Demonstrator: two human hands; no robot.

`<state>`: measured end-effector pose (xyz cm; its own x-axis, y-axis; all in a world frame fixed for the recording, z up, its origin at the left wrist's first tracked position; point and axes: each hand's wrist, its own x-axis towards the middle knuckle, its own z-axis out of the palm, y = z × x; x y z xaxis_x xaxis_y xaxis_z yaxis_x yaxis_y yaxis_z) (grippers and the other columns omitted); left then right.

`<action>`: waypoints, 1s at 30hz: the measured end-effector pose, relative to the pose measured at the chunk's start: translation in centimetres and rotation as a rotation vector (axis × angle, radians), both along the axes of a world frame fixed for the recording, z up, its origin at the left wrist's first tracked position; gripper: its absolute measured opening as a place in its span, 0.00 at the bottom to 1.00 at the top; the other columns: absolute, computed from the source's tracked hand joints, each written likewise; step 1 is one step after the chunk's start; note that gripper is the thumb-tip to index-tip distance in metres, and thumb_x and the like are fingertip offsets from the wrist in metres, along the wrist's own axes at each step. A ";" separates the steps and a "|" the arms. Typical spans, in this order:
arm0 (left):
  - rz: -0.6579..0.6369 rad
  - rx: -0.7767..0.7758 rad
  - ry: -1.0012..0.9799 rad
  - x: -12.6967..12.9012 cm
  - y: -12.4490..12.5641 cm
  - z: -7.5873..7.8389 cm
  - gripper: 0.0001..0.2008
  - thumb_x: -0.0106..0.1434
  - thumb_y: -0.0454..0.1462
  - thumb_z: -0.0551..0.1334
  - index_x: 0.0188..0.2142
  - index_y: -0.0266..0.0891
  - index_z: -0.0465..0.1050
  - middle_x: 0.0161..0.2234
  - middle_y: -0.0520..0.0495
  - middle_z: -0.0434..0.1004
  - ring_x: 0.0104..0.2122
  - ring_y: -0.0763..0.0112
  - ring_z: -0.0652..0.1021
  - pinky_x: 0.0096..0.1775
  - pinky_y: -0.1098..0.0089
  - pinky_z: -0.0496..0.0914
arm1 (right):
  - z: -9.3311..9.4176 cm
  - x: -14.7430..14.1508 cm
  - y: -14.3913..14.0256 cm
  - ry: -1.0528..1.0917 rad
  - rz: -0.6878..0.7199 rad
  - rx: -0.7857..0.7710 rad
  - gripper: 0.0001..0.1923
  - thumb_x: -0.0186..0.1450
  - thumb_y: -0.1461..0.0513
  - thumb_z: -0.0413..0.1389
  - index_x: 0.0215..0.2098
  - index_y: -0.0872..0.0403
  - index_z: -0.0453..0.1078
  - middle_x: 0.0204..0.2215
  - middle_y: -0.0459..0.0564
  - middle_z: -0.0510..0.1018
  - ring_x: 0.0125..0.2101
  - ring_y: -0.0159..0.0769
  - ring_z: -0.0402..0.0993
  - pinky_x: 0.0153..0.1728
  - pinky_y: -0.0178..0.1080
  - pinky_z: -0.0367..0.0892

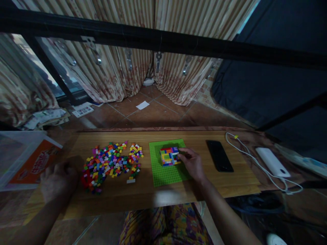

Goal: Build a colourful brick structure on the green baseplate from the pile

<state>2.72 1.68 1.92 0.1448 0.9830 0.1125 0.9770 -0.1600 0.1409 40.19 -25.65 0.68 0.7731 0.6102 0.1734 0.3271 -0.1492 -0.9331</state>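
Bricks assembled on a desk

The left hand is rested loosely closed and empty beside the loose brick pile; the block of stacked bricks on the green baseplate is gripped by the right hand; a phone lies beyond.

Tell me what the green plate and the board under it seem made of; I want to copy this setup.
The green plate looks like matte molded plastic: even bright colour and a fine studded surface. The board looks like wood or wood-look laminate: tan with faint grain lines and a smooth, slightly shiny face; which one is unclear.
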 end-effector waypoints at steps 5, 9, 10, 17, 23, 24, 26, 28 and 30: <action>-0.004 0.001 0.095 0.1 0.0 0.2 0.29 0.64 0.44 0.41 0.50 0.28 0.70 0.47 0.29 0.68 0.50 0.48 0.67 0.52 0.54 0.62 | -0.6 -0.3 0.2 0.223 -0.126 0.061 0.19 0.52 0.51 0.64 0.38 0.54 0.76 0.34 0.51 0.80 0.34 0.38 0.75 0.37 0.42 0.71; 0.022 -0.007 0.072 0.1 -0.1 0.2 0.29 0.64 0.44 0.41 0.51 0.28 0.69 0.47 0.28 0.68 0.49 0.46 0.67 0.50 0.53 0.64 | -0.7 -0.3 0.8 0.253 -0.114 0.035 0.22 0.51 0.51 0.65 0.40 0.55 0.75 0.34 0.50 0.81 0.32 0.37 0.76 0.35 0.41 0.72; 0.029 -0.008 0.065 0.2 -0.1 0.2 0.29 0.64 0.44 0.41 0.51 0.29 0.69 0.48 0.28 0.68 0.49 0.46 0.67 0.49 0.53 0.64 | -0.7 -0.2 1.0 0.247 -0.111 0.019 0.23 0.50 0.51 0.65 0.40 0.55 0.75 0.34 0.50 0.81 0.31 0.37 0.76 0.34 0.41 0.72; 0.020 0.019 0.076 -0.1 -0.1 -0.1 0.27 0.64 0.44 0.43 0.50 0.29 0.69 0.47 0.30 0.68 0.49 0.47 0.68 0.48 0.53 0.64 | -0.5 0.0 1.5 0.297 -0.093 -0.050 0.23 0.48 0.50 0.66 0.38 0.55 0.76 0.32 0.51 0.82 0.31 0.39 0.78 0.34 0.42 0.73; -0.008 0.050 0.107 -0.1 0.0 -0.2 0.27 0.64 0.43 0.42 0.48 0.29 0.70 0.45 0.30 0.70 0.49 0.48 0.68 0.49 0.54 0.64 | -0.1 0.2 1.8 0.308 -0.082 -0.067 0.20 0.47 0.50 0.66 0.32 0.54 0.78 0.28 0.50 0.82 0.29 0.39 0.78 0.33 0.40 0.72; -0.003 0.053 0.104 -0.1 0.0 -0.2 0.27 0.64 0.43 0.42 0.48 0.29 0.70 0.46 0.30 0.69 0.48 0.47 0.68 0.49 0.54 0.64 | 0.0 0.2 1.8 0.312 -0.081 -0.066 0.20 0.46 0.50 0.67 0.31 0.54 0.78 0.28 0.49 0.82 0.28 0.39 0.78 0.32 0.40 0.72; -0.008 0.055 0.095 -0.1 0.0 -0.2 0.27 0.64 0.43 0.41 0.49 0.29 0.70 0.46 0.30 0.69 0.48 0.47 0.68 0.49 0.53 0.64 | 0.1 0.2 1.9 0.321 -0.081 -0.063 0.20 0.46 0.50 0.67 0.31 0.54 0.78 0.27 0.49 0.82 0.28 0.39 0.78 0.31 0.40 0.72; -0.017 0.042 0.089 -0.1 0.0 -0.1 0.27 0.64 0.43 0.42 0.49 0.28 0.70 0.46 0.29 0.69 0.49 0.47 0.68 0.50 0.53 0.63 | 0.2 0.2 1.9 0.330 -0.083 -0.057 0.20 0.46 0.50 0.67 0.31 0.54 0.78 0.27 0.49 0.82 0.27 0.39 0.78 0.31 0.40 0.72; -0.012 0.026 0.079 -0.1 0.0 -0.1 0.26 0.64 0.43 0.43 0.49 0.28 0.70 0.46 0.28 0.68 0.49 0.47 0.67 0.50 0.53 0.63 | 0.2 0.2 2.0 0.336 -0.082 -0.051 0.19 0.45 0.51 0.67 0.30 0.54 0.78 0.27 0.49 0.82 0.28 0.39 0.78 0.31 0.40 0.72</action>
<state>2.60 1.67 1.82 0.1661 0.9781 0.1258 0.9829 -0.1745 0.0588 40.40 -23.69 0.91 0.8288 0.5446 -0.1285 -0.0126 -0.2114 -0.9773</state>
